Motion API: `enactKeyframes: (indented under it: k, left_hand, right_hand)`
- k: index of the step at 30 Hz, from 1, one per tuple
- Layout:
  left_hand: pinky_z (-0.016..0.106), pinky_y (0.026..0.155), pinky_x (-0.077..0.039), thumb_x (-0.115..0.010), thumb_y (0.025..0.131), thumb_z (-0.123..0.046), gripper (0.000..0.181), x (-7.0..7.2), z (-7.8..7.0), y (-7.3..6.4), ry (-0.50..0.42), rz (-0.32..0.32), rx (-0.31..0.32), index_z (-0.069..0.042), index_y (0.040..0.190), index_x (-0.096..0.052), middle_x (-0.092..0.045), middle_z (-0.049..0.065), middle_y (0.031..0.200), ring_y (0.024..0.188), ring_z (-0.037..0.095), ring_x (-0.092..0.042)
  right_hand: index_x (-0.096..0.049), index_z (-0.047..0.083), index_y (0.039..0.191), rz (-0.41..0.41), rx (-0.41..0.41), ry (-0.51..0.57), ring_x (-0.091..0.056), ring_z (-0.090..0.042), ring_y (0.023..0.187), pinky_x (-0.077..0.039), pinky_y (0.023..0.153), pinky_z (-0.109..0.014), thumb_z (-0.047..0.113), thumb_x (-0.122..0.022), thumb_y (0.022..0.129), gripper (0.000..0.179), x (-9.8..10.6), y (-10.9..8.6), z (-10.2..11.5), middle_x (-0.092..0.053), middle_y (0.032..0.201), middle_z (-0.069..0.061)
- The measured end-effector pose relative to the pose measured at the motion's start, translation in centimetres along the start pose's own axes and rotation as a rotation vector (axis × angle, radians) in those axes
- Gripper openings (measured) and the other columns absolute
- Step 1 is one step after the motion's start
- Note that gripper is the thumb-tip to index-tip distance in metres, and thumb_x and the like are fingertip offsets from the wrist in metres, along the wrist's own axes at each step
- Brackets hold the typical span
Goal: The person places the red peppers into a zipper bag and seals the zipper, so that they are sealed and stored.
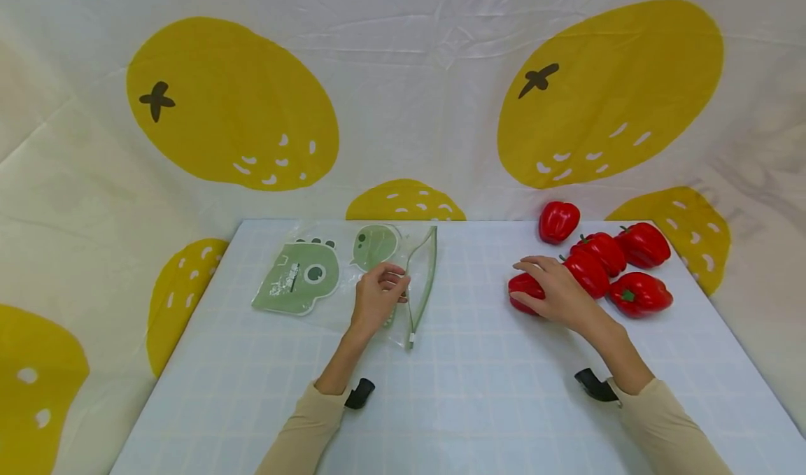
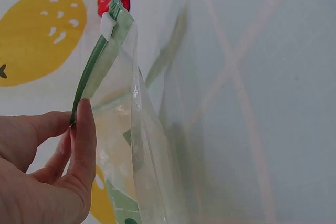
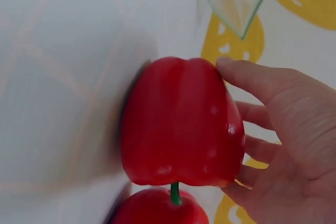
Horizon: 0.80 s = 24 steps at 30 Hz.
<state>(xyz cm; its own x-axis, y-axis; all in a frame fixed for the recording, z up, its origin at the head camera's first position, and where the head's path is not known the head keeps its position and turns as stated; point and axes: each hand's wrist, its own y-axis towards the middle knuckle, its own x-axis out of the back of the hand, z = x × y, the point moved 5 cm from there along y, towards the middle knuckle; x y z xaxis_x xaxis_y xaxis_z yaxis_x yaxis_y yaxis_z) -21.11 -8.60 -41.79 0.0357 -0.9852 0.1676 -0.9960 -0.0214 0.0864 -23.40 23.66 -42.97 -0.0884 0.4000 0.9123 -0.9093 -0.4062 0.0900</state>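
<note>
In the head view, the left forearm reaches forward and slightly rightward over the table, and the left hand has its fingers bent, thumb and fingertips meeting in a narrow pinch at the right end of a clear bag with green animal prints. The right forearm comes in from the lower right corner, angled inward; the right hand arches over a red pepper, fingers on its far side and thumb on its near side. That pepper lies on the right half of the table, at the left end of a group of other red peppers. The left wrist view shows what the head view hardly does: thumb and forefinger squeeze the bag's green zip strip, which is raised off the tabletop, its white slider near the far end from the fingers. The right wrist view reveals the pepper's full lobed body, mostly covered by the hand from above, with the grip spread wide around it, thumb tip at its blunt end. Its green stem points towards a neighbouring pepper.
</note>
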Motion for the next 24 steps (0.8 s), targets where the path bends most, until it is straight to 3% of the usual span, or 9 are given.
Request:
enactKeyframes:
  k: [5, 12, 24]
  left_hand:
    - [0.058, 0.074, -0.060, -0.069, 0.093, 0.006, 0.019, 0.2, 0.0, 0.0, -0.003, 0.013, -0.003, 0.017, 0.107, -0.064, -0.067, 0.035, 0.092, 0.080, 0.049, -0.069]
    - [0.058, 0.074, -0.060, -0.070, 0.093, 0.005, 0.019, 0.2, 0.1, 0.1, -0.001, 0.015, 0.007, 0.016, 0.108, -0.064, -0.067, 0.034, 0.093, 0.080, 0.049, -0.069]
    - [0.058, 0.075, -0.060, -0.069, 0.094, 0.006, 0.018, 0.1, 0.2, -0.1, 0.009, 0.011, 0.018, 0.016, 0.107, -0.064, -0.066, 0.035, 0.093, 0.080, 0.049, -0.069]
  right_hand:
    - [-0.058, 0.003, 0.140, 0.008, 0.008, -0.008, -0.049, -0.045, 0.127, -0.059, 0.085, -0.059, 0.022, -0.089, 0.079, 0.071, 0.3, -0.6, -0.3, -0.055, 0.140, -0.025]
    - [-0.056, 0.004, 0.144, 0.082, -0.023, 0.001, -0.046, -0.047, 0.130, -0.058, 0.086, -0.060, 0.019, -0.089, 0.079, 0.074, 0.8, -1.5, -0.5, -0.052, 0.143, -0.026]
    - [-0.056, 0.002, 0.143, 0.135, -0.078, -0.003, -0.050, -0.049, 0.125, -0.060, 0.082, -0.058, 0.020, -0.090, 0.076, 0.078, 1.5, -1.5, -0.7, -0.054, 0.138, -0.028]
